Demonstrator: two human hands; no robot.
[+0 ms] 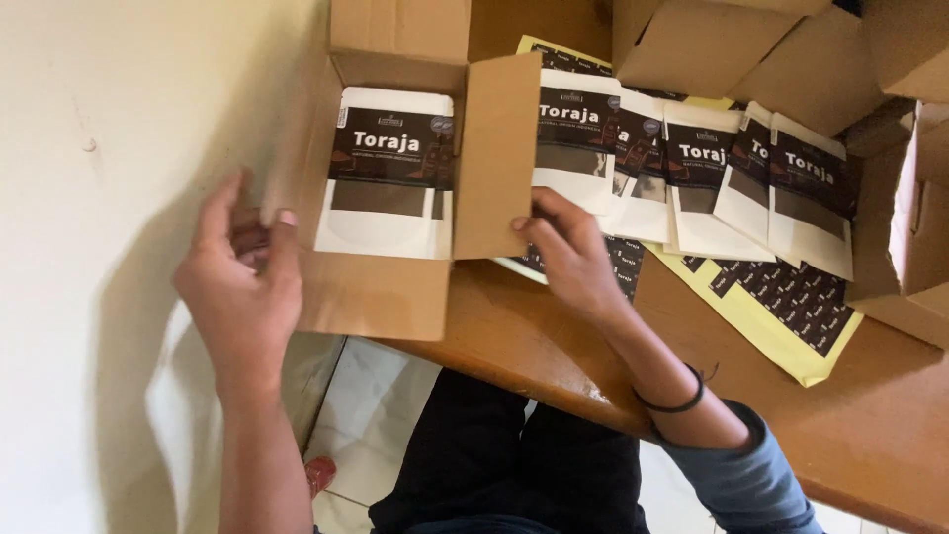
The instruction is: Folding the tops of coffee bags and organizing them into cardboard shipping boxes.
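Cardboard box (395,287): open at the wooden table (870,415) edge, one white pouch (388,173) lying flat inside.
Spare boxes (712,44): at least three, stacked behind.
Loose pouches (707,183): five overlapped, ready alongside.
Left hand (242,282): fingers spread, steadying the left flap.
Right hand (571,252): open, pressing the right flap (497,158).

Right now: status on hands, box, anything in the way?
Left hand on left flap, right hand on right flap. Open cardboard box, one pouch inside. Row of pouches lies right of it.
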